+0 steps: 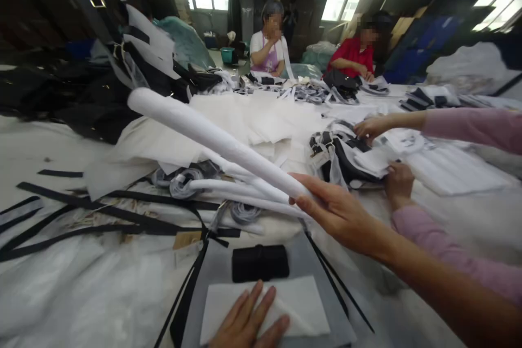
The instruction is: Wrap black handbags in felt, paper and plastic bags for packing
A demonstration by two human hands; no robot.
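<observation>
My right hand [334, 209] reaches forward and grips one end of a long white rolled tube [212, 138] that points up and to the left over the table. My left hand [247, 323] lies flat, fingers spread, on a white paper sheet [302, 304] at the near edge. The sheet rests on a grey flat bag [216, 272] with black straps. A small black folded pouch [260, 262] lies on the grey bag just beyond the sheet.
A co-worker in pink sleeves at the right handles black-and-white items [346, 160] with both hands [369, 129]. Two more people sit at the far end. White tissue sheets [253, 114], black straps [81, 217] and dark bags [93, 92] cover the table.
</observation>
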